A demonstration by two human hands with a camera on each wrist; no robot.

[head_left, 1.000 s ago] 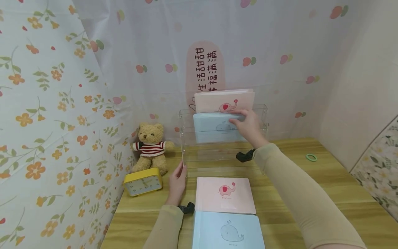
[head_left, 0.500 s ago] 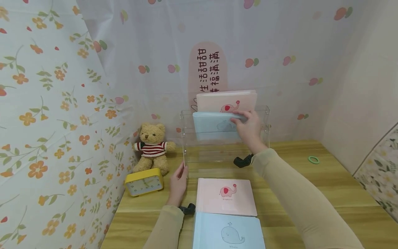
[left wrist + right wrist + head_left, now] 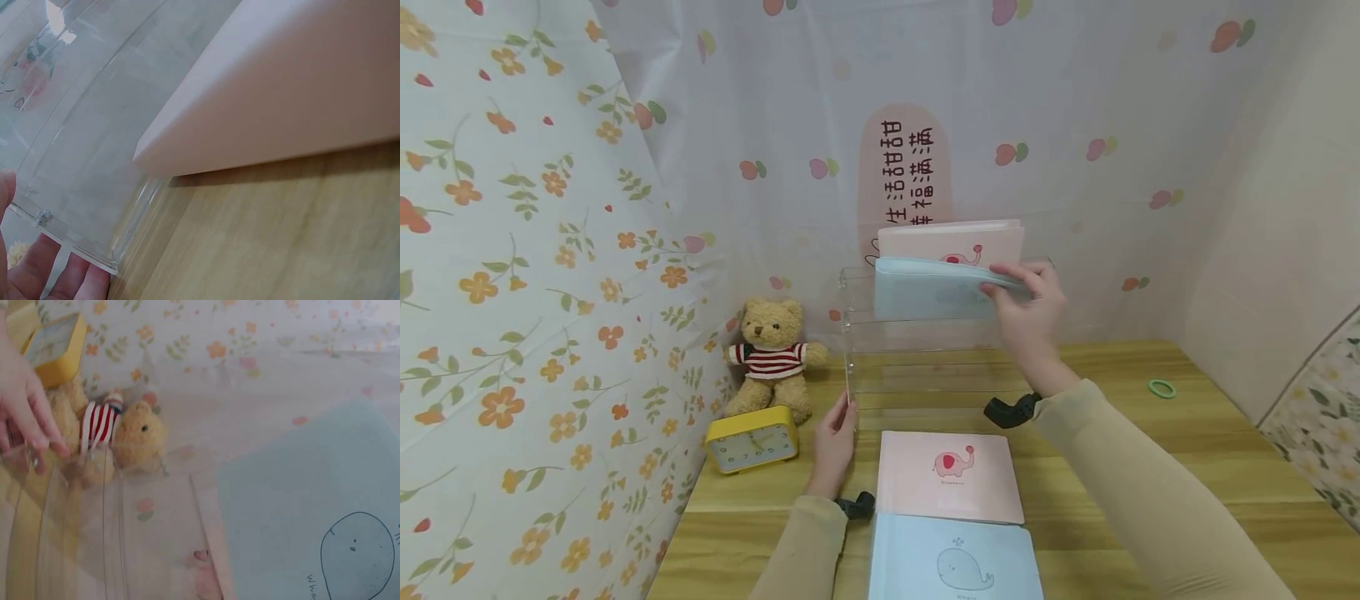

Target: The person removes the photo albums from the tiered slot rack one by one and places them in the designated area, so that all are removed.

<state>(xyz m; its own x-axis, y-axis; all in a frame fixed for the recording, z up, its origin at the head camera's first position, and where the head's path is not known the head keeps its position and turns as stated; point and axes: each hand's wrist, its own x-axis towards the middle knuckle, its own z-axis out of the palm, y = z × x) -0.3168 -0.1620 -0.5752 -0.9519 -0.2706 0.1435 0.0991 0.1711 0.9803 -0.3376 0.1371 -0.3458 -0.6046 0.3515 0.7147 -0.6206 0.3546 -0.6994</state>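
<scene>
My right hand (image 3: 1032,321) pinches a pale blue whale book (image 3: 925,292) by its upper right edge, thumb in front. The book is tilted, its top edge leaning toward me, at the upper part of a clear acrylic rack (image 3: 850,354). Behind it a pale pink elephant book (image 3: 917,242) stands in the rack's top tier. With thumb and fingers on either side, my left hand (image 3: 833,446) grips the rack's left side panel near its base. The right wrist view shows the held book's whale cover (image 3: 287,506) close up.
On the table before the rack lie a pink elephant book (image 3: 917,492) and, nearer me, a blue whale book (image 3: 906,558). A teddy bear (image 3: 772,354) and yellow clock (image 3: 752,442) are left of the rack. A green ring (image 3: 1162,389) lies at right.
My right hand has moved up and slightly right, raising the blue book and tipping its top toward me. My left hand keeps its grip on the rack.
</scene>
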